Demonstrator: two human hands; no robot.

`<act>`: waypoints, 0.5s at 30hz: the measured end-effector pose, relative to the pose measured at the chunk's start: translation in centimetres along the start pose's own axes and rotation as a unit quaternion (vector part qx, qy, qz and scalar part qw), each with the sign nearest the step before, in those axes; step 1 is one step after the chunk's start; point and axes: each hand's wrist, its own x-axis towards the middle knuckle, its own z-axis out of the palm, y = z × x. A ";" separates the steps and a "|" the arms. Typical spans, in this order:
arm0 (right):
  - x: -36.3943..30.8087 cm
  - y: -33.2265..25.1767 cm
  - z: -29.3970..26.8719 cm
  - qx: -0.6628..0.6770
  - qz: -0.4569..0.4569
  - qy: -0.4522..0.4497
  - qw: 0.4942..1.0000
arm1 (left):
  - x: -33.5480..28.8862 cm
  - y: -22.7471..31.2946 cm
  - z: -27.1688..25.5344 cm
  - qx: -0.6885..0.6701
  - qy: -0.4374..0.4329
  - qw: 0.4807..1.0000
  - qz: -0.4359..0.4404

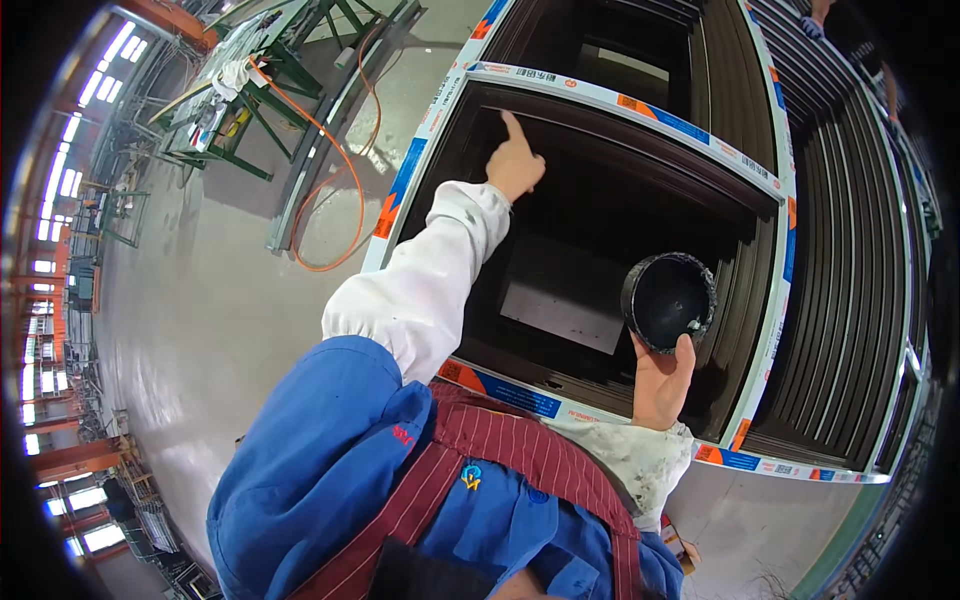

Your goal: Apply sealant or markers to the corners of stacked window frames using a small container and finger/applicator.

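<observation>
My left hand (516, 165) reaches to the far left inner corner of the nearest dark frame (620, 125), which is edged with printed white, blue and orange protective film. Its index finger is stretched out at the frame's inner edge, and the other fingers are curled with nothing seen in them. My right hand (662, 385) holds a round black bowl (668, 300) by its near rim, over the right part of the frame opening. The bowl's rim is rough and smeared, and a small pale lump sits inside near my thumb. White sleeves cover both forearms.
More stacked dark frames (840, 270) stand on the right and beyond. A green workbench (250, 95) with a white cloth is at the far left. An orange hose (350, 165) winds over the floor by a metal rail (320, 150). A co-worker's gloved hand (812, 27) shows far right.
</observation>
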 end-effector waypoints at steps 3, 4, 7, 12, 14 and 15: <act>0.3 0.2 -0.7 -0.006 -0.001 -0.005 1.000 | -1.3 2.5 -1.5 -0.087 -0.145 0.984 0.062; 0.1 0.2 -0.8 -0.003 -0.012 -0.004 1.000 | -2.1 4.1 -3.0 -0.109 -0.203 0.971 0.059; -0.2 0.5 -0.7 -0.036 -0.023 0.006 0.999 | -2.6 4.8 -7.1 -0.186 -0.324 0.923 0.091; -2.7 2.7 1.4 -0.027 -0.030 0.022 0.999 | -4.7 1.5 -15.6 -0.251 -0.375 0.879 0.153; -4.1 4.0 3.3 -0.024 -0.048 0.034 0.998 | -4.8 -1.3 -19.2 -0.265 -0.353 0.882 0.163; -5.1 4.6 5.0 -0.027 -0.041 0.041 0.998 | -4.6 -3.1 -21.0 -0.284 -0.350 0.880 0.151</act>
